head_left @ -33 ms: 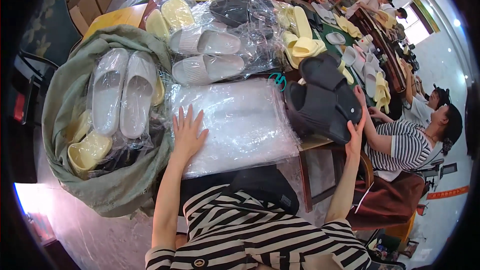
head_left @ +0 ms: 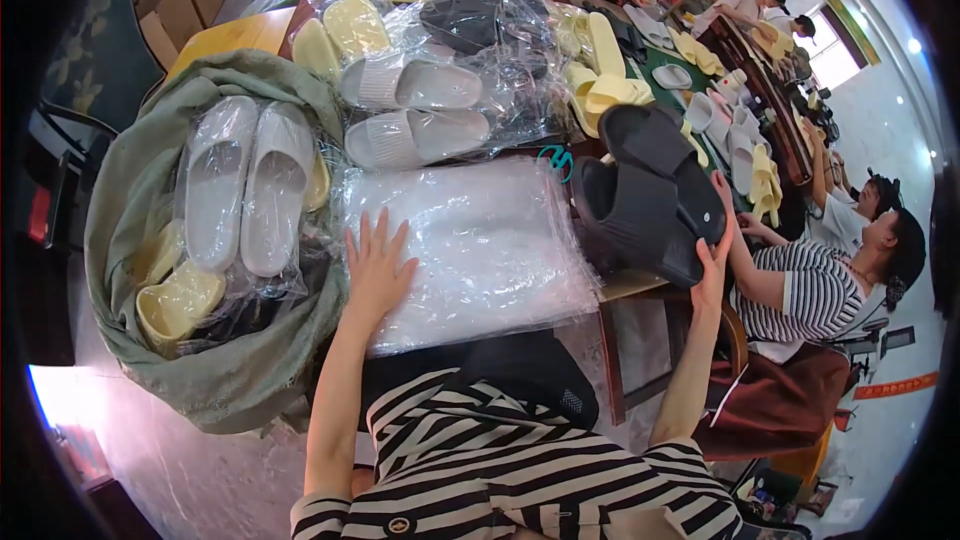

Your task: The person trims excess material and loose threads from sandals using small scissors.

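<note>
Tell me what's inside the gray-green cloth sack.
Plastic-wrapped gray slides lie on top, with yellow slides partly showing around them and a dark item lower down. Anything deeper in the gray-green cloth sack is covered.

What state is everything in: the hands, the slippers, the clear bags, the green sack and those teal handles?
Left hand: spread flat on the bags.
Right hand: gripping the black slippers.
Black slippers: unwrapped, held at one end.
Clear bags: flat, stacked.
Gray slippers on the table: in clear plastic.
Gray slippers in the sack: in clear plastic, side by side.
Green sack: open, holding slippers.
Teal handles: open or shut, cannot tell.
</note>
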`<state>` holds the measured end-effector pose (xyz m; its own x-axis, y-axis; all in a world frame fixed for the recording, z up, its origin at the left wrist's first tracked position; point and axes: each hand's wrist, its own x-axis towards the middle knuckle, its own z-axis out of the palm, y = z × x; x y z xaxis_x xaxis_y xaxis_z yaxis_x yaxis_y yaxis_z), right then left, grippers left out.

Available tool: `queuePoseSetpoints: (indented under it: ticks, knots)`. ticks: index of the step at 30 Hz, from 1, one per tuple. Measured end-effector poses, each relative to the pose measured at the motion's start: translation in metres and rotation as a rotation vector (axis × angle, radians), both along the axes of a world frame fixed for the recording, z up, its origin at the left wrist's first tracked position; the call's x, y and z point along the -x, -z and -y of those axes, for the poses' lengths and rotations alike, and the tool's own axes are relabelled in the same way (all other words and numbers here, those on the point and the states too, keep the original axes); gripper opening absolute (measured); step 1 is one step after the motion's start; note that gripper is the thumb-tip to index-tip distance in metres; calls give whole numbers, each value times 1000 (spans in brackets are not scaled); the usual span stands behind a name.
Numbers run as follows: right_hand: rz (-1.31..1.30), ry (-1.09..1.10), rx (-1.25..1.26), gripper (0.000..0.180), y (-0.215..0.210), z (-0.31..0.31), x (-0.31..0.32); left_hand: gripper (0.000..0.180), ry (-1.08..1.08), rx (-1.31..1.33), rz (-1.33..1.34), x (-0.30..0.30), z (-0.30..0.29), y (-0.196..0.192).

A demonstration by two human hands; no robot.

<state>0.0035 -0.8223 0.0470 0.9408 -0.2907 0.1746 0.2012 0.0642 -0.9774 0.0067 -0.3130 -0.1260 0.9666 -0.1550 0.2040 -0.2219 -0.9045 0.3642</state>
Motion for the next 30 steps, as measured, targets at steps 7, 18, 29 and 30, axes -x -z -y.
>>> queuePoseSetpoints:
  ticks: [7,18,29,30]
  knots:
    - [-45,-270,10,89,3,-109,-40,56,151,50,-152,19,17,-20]
    - [-413,-662,49,87,135,-161,-55,33,-377,875,-103,17,-11,-40]
    - [-175,-416,962,39,135,-132,-96,92,-114,257,-118,15,63,-46]
    - [-59,-305,1079,28,144,-122,-115,93,-122,221,-137,15,64,-48]
